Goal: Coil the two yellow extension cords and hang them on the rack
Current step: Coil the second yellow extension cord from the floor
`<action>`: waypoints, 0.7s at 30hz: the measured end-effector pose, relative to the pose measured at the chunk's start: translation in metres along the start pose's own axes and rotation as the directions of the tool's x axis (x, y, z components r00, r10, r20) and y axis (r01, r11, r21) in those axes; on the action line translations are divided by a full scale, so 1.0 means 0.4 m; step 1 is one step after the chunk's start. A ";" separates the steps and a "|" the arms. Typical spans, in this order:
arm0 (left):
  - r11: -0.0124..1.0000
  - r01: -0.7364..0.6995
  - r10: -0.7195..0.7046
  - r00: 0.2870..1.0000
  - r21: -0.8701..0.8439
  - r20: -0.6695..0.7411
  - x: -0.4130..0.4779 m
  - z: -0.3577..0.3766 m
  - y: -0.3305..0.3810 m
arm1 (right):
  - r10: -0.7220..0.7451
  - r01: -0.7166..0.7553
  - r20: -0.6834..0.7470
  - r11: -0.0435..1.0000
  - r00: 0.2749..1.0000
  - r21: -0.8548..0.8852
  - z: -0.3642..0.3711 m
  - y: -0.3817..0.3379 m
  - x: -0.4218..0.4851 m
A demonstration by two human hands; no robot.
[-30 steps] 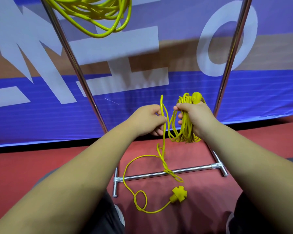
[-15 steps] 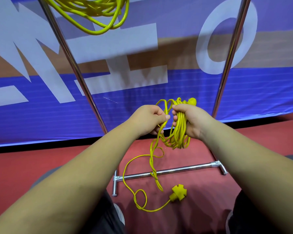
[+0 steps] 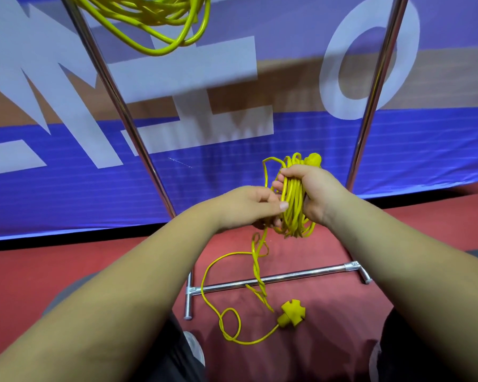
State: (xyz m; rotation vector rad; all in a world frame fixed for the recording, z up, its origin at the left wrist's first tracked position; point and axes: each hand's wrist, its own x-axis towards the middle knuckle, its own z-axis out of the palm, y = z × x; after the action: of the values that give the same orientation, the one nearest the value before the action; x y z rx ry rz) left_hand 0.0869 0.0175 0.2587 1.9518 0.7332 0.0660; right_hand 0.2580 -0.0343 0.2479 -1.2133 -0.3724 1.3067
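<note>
There are two yellow cords: one coil [image 3: 155, 19] up high and one bundle [image 3: 294, 208] lower down. There are two hands, the left hand [image 3: 246, 208] and the right hand [image 3: 315, 188]. There is one rack [image 3: 309, 272] and one yellow socket [image 3: 292, 312].

The whole back of the scene was taken up by a large blue fabric banner [image 3: 420, 150], stretched like a wall and finely ribbed across its surface. A broad tan band [image 3: 453, 78] was printed across its upper half. Big pale grey block letters [image 3: 204, 67] were laid over both colours, a round "O" [image 3: 330, 78] among them at the right. Soft shadows were cast on the lettering near the middle. A narrow black strip [image 3: 66, 242] was seen under the banner's lower edge. Below it a matte red floor [image 3: 53, 274] was spread, evenly lit.
</note>
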 end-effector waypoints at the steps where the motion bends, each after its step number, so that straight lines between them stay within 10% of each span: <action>1: 1.000 0.001 -0.001 0.999 -0.003 0.050 0.002 0.000 -0.012 | -0.017 0.017 -0.026 1.000 1.000 0.009 0.000 0.001 0.000; 5: 0.998 0.043 -0.050 0.983 0.042 0.179 0.012 0.014 -0.053 | -0.062 0.068 -0.090 0.996 0.994 0.064 -0.010 0.004 -0.007; 12: 0.750 0.055 -0.251 0.946 0.659 0.207 0.019 0.067 -0.135 | -0.094 0.124 -0.120 0.952 0.988 0.280 -0.037 -0.046 -0.017; 21: 0.518 0.307 -0.292 0.941 0.798 -0.172 0.001 -0.051 -0.149 | -0.316 0.193 -0.338 0.916 0.886 -0.352 -0.057 -0.007 -0.012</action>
State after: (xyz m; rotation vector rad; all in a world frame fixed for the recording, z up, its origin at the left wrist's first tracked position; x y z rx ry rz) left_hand 0.0523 0.0524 0.2192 2.6593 1.2640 -0.5893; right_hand 0.2762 -0.0487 0.2431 -1.5937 -0.4421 0.7662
